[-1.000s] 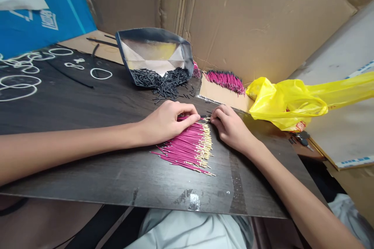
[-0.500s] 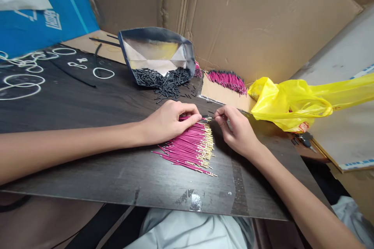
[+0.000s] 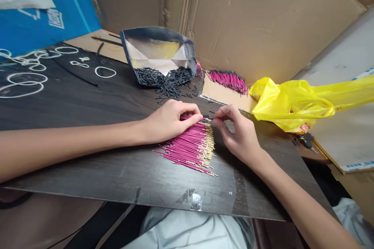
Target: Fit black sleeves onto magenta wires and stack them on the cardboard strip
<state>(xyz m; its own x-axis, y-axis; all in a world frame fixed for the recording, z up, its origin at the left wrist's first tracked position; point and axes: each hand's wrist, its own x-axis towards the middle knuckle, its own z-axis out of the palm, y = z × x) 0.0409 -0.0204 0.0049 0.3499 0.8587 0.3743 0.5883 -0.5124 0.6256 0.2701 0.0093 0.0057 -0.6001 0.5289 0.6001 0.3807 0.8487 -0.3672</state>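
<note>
Because the pink wires (image 3: 187,138) lie fanned on the dark table (image 3: 87,109), gold tips rightward, presumably for access, the left hand (image 3: 168,124) pinches some at the far edge while the right hand (image 3: 241,136) pinches a thin dark piece (image 3: 209,118).

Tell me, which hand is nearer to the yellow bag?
Right. The right hand is to the left of the yellow bag, apart from it; the left hand is farther left, at the pink wires.
</note>
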